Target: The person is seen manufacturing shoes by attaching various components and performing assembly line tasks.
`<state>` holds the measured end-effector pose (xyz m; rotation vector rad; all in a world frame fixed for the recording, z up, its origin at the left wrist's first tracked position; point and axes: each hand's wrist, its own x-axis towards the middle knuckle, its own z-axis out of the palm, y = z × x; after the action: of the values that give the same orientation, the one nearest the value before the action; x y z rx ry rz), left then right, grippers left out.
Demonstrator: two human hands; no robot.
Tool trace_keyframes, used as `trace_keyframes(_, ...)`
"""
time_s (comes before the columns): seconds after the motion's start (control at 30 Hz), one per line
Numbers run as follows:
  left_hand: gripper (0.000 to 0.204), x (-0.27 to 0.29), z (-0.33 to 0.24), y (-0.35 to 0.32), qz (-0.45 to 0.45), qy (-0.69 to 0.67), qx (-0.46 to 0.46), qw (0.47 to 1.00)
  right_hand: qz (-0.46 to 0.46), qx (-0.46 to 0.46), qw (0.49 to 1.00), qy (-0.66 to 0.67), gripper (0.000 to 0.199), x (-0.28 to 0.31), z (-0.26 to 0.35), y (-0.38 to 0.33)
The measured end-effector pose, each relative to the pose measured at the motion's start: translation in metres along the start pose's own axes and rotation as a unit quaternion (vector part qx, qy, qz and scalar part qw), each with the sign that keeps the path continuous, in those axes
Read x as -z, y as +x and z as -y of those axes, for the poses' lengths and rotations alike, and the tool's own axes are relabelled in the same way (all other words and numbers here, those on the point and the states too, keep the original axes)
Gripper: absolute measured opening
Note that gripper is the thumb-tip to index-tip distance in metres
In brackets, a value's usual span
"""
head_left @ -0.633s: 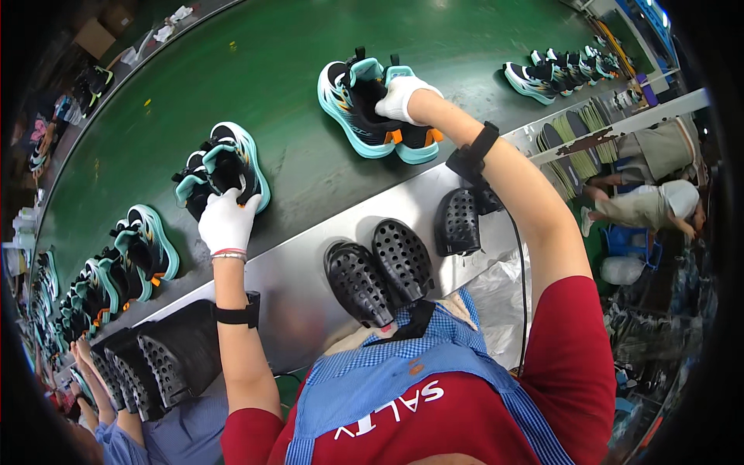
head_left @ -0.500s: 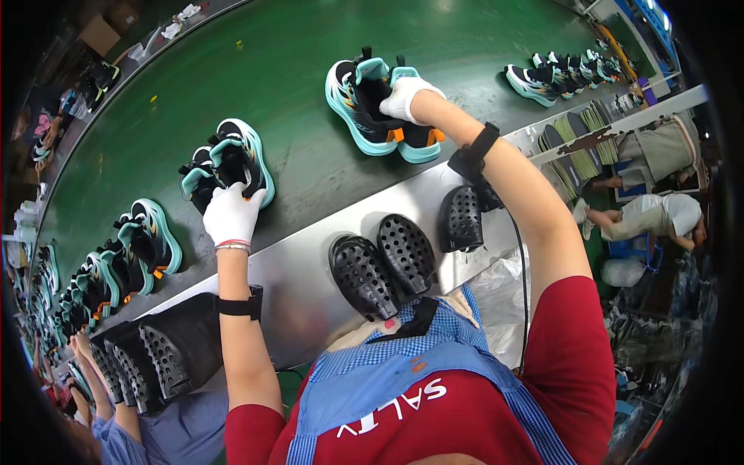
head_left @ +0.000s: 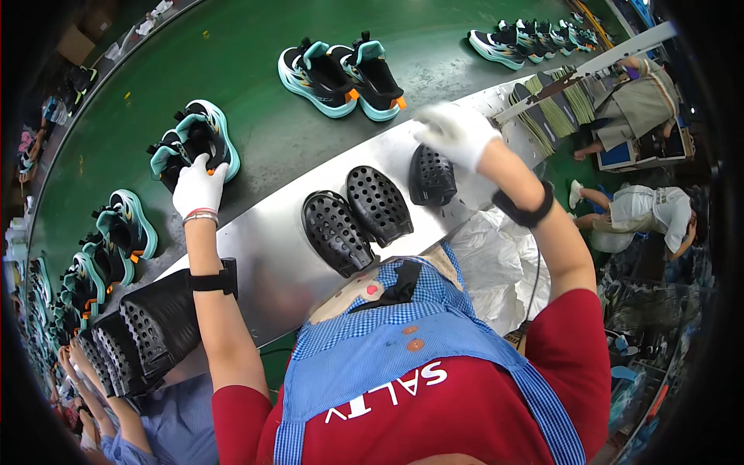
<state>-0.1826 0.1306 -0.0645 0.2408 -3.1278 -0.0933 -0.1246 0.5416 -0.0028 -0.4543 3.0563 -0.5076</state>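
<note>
My left hand, in a white glove, grips the heel opening of a black and mint sneaker, its fingers tucked inside. The sneaker's mate stands against it on the left. My right hand, gloved too and smeared by motion, is above a single black perforated plastic shoe form; whether it touches the form I cannot tell. Two more perforated shoe forms lie side by side on the metal ledge before me. Farther off, a pair of sneakers stands upright, untouched.
Sneakers line the green conveyor belt at left, and more stand far right. Black forms are stacked at the ledge's left end, near another person's arms. Stacked insoles and clear plastic sheeting are at right.
My right hand has let go of the far sneaker pair and moved back toward me, over the single shoe form. My left hand stays on its sneaker. The whole view has shifted slightly.
</note>
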Motion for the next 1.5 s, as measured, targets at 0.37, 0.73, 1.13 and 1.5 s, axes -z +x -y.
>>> trace_keyframes(0.37, 0.054, 0.054, -0.111, 0.023, -0.066, -0.218, -0.277, 0.933, -0.011, -0.036, 0.999, -0.037, 0.045, -0.034, 0.006, -0.094)
trace_keyframes(0.73, 0.047, -0.019, -0.154, 0.127, 0.079, -0.484, -0.111, 0.864, 0.021, -0.020, 1.000, 0.005, 0.045, -0.023, -0.007, -0.097)
trace_keyframes(1.13, 0.049, 0.008, -0.142, 0.101, 0.140, -0.500, -0.073, 0.851, 0.009, -0.045, 0.999, 0.011, 0.044, 0.001, 0.008, -0.105)
trace_keyframes(1.5, 0.053, 0.077, -0.155, -0.021, 0.423, -0.782, -0.152, 0.432, -0.139, 0.179, 0.970, 0.090, 0.044, 0.057, 0.090, -0.034)
